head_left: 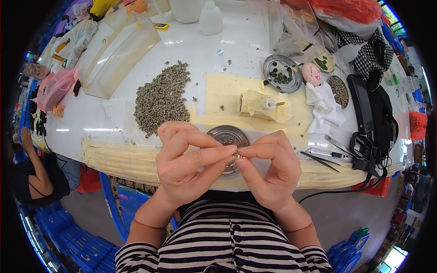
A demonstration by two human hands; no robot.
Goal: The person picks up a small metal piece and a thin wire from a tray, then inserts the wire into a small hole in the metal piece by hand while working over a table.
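Observation:
My left hand [187, 159] and my right hand [272, 169] meet near the table's front edge. Thumb and forefinger of each are pinched together around a small shiny metallic piece [236, 155], mostly covered by the fingertips, so its exact kind does not show. Below the hands sits a round metal dish [217, 131] with a few tiny bits in it, partly hidden by my fingers. Beyond my left hand lies a big heap of small grey-brown metallic pieces [161, 98]. A taped block [255, 105] with a small white-capped pot and a stick stands farther off.
Tweezers [321, 161] and a cutter [325, 153] lie to the right, near a crumpled white cloth [324, 109] and a black strap [362, 107]. A metal plate [298, 75] holds dark green bits. A clear plastic trough [119, 57] lies far left. Another person [38, 170] sits at left.

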